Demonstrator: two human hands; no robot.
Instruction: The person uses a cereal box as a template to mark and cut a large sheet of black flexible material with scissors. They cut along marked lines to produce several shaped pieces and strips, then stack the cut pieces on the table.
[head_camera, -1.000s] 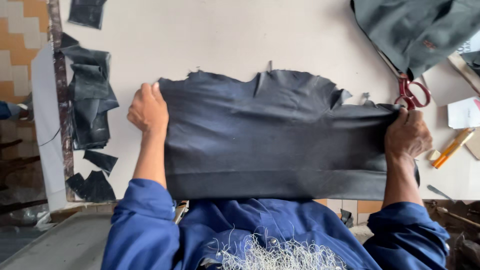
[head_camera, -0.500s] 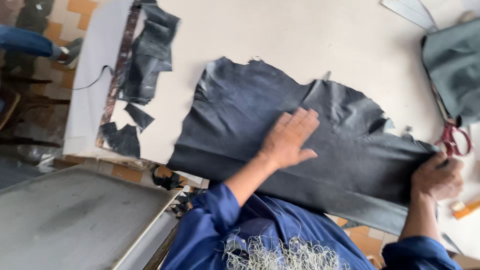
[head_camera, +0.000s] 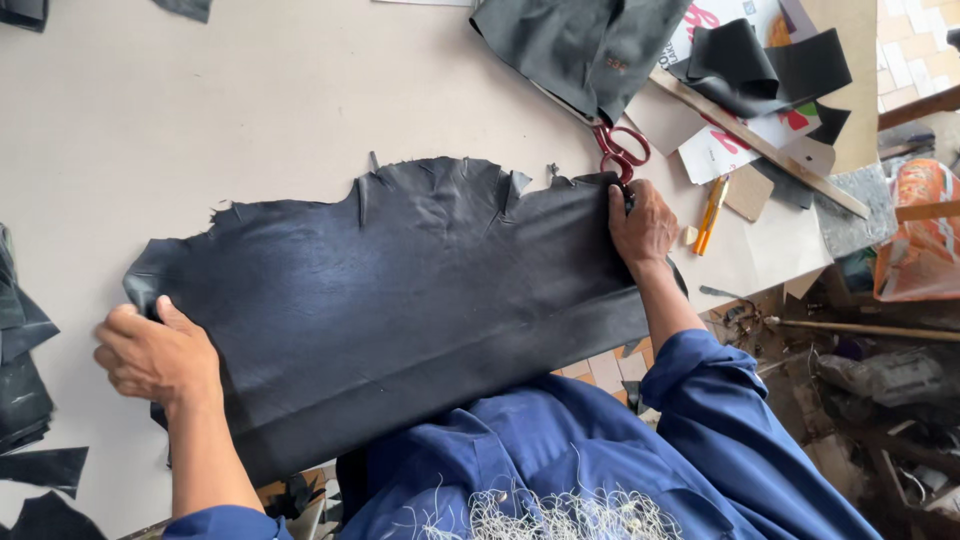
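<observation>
Big pale table (head_camera: 250, 110) under me, and spread across it the dark hide (head_camera: 400, 300), ragged along its far edge, its near edge folded over and hanging off the table toward my blue jacket (head_camera: 560, 470). My left hand (head_camera: 155, 355) is curled closed on the hide's left end, thumb on top, fingers tucked under, pinching the edge. My right hand (head_camera: 640, 225) sits at the hide's right end, fingers bent and pressed onto the corner; whether they grip it or just pin it down I cannot tell. Beyond my right hand, another dark hide (head_camera: 580, 45) lies bunched at the table's far side, with black strips (head_camera: 760, 65) curled on papers beside it. A long wooden ruler (head_camera: 760, 140) runs slantwise there. Dark scraps (head_camera: 25, 380) sit at the left edge. Red-handled scissors (head_camera: 622, 150) lie just past my right fingertips. An orange pen (head_camera: 712, 212) lies just right of that hand.
</observation>
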